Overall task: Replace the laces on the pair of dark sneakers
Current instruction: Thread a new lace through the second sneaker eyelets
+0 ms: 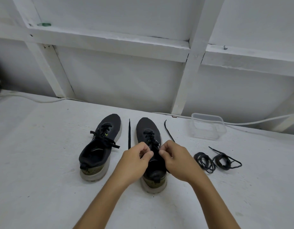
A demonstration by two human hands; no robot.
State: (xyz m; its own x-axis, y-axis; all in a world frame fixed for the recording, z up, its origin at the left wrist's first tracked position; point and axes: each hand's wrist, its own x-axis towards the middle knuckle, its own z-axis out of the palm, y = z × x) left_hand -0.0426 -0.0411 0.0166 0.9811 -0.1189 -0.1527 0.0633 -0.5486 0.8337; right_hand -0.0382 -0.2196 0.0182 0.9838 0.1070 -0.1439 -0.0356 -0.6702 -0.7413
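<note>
My left hand [134,162] and right hand [177,161] are both curled tight over the tongue of the right sneaker [150,146], thumbs and fingertips nearly meeting. Each grip is narrow and looks pinched on the black lace [149,137] threaded through that shoe, though the exact strand under my fingers is hidden. Both forearms reach in from the near edge of the view.

That right sneaker sits toe-away from me on the white surface [43,162], heel nearest. Two loose lace ends run out from it: one straight strip [129,133] lies in the gap between the two shoes, the other [168,131] curves off on the right side.

The left sneaker [101,146] stands just beside, parallel, still laced, with its lace ends [110,142] flopped loose across the top and a small yellow mark on its side.

To the right of my right hand lie two coiled black laces [205,161] [223,160], near each other, the farther-right one trailing a loop and a free end.

Further back on the right sits a clear plastic container [207,126], open-topped. A white cable [258,122] runs along the far edge of the surface below the white framed wall [126,80].
</note>
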